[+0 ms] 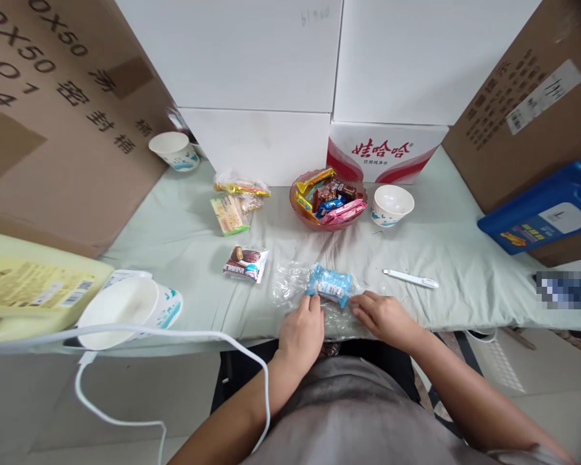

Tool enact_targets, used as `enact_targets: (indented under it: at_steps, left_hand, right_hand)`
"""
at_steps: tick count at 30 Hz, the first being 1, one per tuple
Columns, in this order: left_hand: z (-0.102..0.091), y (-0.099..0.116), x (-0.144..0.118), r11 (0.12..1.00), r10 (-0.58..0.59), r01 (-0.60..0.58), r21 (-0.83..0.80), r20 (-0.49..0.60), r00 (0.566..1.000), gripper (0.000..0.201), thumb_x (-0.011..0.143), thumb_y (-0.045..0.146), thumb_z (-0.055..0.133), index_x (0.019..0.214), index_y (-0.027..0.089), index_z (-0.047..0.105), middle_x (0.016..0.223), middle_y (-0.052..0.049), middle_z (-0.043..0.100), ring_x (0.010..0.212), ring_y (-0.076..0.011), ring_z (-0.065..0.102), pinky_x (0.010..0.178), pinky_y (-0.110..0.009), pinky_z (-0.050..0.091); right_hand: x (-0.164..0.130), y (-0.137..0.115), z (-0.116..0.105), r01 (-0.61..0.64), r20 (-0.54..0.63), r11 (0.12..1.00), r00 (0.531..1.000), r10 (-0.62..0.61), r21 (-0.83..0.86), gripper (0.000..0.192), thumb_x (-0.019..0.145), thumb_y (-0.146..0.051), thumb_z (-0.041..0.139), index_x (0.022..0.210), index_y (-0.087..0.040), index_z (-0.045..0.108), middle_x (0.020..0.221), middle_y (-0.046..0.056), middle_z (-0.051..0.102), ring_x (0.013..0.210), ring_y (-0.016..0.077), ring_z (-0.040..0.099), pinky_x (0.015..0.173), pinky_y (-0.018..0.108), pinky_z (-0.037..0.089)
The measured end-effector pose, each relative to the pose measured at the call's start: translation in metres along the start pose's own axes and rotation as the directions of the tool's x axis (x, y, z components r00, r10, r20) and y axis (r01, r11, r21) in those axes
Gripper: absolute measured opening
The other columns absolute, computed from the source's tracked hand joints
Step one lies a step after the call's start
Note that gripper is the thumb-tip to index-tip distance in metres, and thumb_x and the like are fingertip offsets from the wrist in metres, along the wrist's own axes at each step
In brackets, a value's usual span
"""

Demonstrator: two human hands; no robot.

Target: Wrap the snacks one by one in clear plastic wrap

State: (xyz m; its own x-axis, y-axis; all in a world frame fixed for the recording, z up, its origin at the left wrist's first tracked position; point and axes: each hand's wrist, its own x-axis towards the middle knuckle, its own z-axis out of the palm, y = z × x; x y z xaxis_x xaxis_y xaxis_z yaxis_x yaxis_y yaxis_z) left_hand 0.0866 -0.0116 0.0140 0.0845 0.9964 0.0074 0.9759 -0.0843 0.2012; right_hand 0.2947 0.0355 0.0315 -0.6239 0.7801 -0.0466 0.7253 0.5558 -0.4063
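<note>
While both hands rest at the near edge of the table (465, 258), a blue snack packet (330, 285) lies on a clear plastic bag (295, 284) between and just beyond the fingertips. Left hand (301, 330): fingers bent loosely, tips on the bag at the packet's left end, gripping nothing firmly that can be made out. Right hand (380, 316): fingers curled, tips pressing the bag beside the packet's right end. Also on the table: red-and-white snack packet (245, 263) to the left; white pen (410, 278) to the right; pink bowl (328, 200) of sweets farther back; paper cup (392, 205) beside it; yellow packets (235, 200) left of the bowl.
</note>
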Motion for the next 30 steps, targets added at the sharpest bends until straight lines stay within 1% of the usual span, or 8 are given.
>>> enact_targets:
  at_steps: [3,7,15,20,22,24,26,30]
  left_hand:
    - [-0.008,-0.004,0.006,0.998,-0.051,0.051,0.034,0.011,0.999,0.025,0.086,0.024,0.061,0.109,0.015,0.058,0.103,-0.011,0.063,0.08,-0.0247,0.066,0.065,-0.034,0.053]
    - [-0.008,-0.014,0.014,0.996,0.093,-0.091,0.024,-0.103,0.99,0.043,0.078,0.024,0.07,0.118,0.017,0.055,0.13,-0.016,0.055,0.123,-0.0352,0.051,0.095,-0.048,0.047]
    - [0.022,-0.051,0.028,0.967,0.235,-0.242,-0.083,-0.084,0.968,0.082,0.073,0.046,0.074,0.142,0.018,0.038,0.151,-0.018,0.036,0.143,-0.0399,0.024,0.112,-0.064,0.021]
    - [0.024,-0.052,0.023,0.96,0.254,-0.267,-0.087,-0.131,0.958,0.07,0.077,0.05,0.069,0.136,0.019,0.048,0.152,-0.014,0.037,0.144,-0.0359,0.024,0.116,-0.06,0.016]
    - [0.023,-0.051,0.022,0.96,0.256,-0.267,-0.079,-0.125,0.959,0.067,0.078,0.051,0.068,0.135,0.02,0.049,0.152,-0.013,0.037,0.144,-0.0359,0.023,0.116,-0.06,0.017]
    - [0.023,-0.052,0.023,0.96,0.26,-0.269,-0.074,-0.114,0.959,0.067,0.079,0.053,0.065,0.136,0.021,0.049,0.153,-0.012,0.036,0.144,-0.036,0.023,0.116,-0.06,0.018]
    - [0.023,-0.053,0.023,0.958,0.266,-0.275,-0.077,-0.108,0.958,0.067,0.081,0.057,0.062,0.136,0.021,0.049,0.153,-0.013,0.036,0.144,-0.0359,0.024,0.115,-0.061,0.019]
    - [0.024,-0.056,0.023,0.957,0.266,-0.276,-0.087,-0.118,0.957,0.064,0.082,0.055,0.061,0.135,0.022,0.05,0.152,-0.012,0.037,0.144,-0.034,0.024,0.116,-0.059,0.019]
  right_hand:
    - [0.013,0.001,0.0,0.006,-0.174,0.999,0.985,-0.012,-0.036,0.039,0.096,-0.026,0.043,0.133,-0.018,0.051,0.118,0.014,0.062,0.104,0.0245,0.061,0.089,0.04,0.05]
    - [0.03,-0.007,0.005,0.183,-0.143,0.983,0.972,-0.185,-0.027,0.06,0.087,-0.039,0.061,0.141,-0.02,0.044,0.142,0.015,0.048,0.13,0.0311,0.044,0.105,0.051,0.04]
    - [0.053,0.015,0.007,-0.007,-0.334,0.978,0.939,0.079,0.211,0.038,0.094,-0.024,0.043,0.13,-0.022,0.054,0.122,0.009,0.066,0.109,0.0231,0.063,0.094,0.041,0.051]
    - [0.075,0.049,-0.04,0.031,-0.7,0.903,0.644,0.31,0.428,0.036,0.096,-0.037,0.04,0.124,-0.021,0.057,0.101,0.007,0.07,0.072,0.0181,0.067,0.063,0.032,0.056]
    - [0.096,0.056,-0.064,0.074,-0.812,0.924,0.507,0.288,0.374,0.038,0.096,-0.037,0.041,0.128,-0.022,0.054,0.113,0.008,0.067,0.083,0.0192,0.067,0.069,0.033,0.057]
    - [0.124,0.062,-0.084,0.082,-0.863,0.958,0.461,0.208,0.275,0.039,0.095,-0.032,0.04,0.132,-0.022,0.053,0.124,0.008,0.062,0.103,0.0215,0.063,0.086,0.037,0.054]
    - [0.155,0.068,-0.096,0.051,-0.837,0.981,0.532,0.131,0.187,0.041,0.093,-0.022,0.04,0.132,-0.02,0.053,0.129,0.009,0.06,0.118,0.0216,0.056,0.101,0.04,0.045]
    - [0.198,0.081,-0.103,-0.076,-0.48,0.992,0.87,0.115,0.1,0.047,0.08,-0.006,0.042,0.121,-0.016,0.064,0.127,0.009,0.063,0.12,0.0227,0.054,0.107,0.04,0.04]
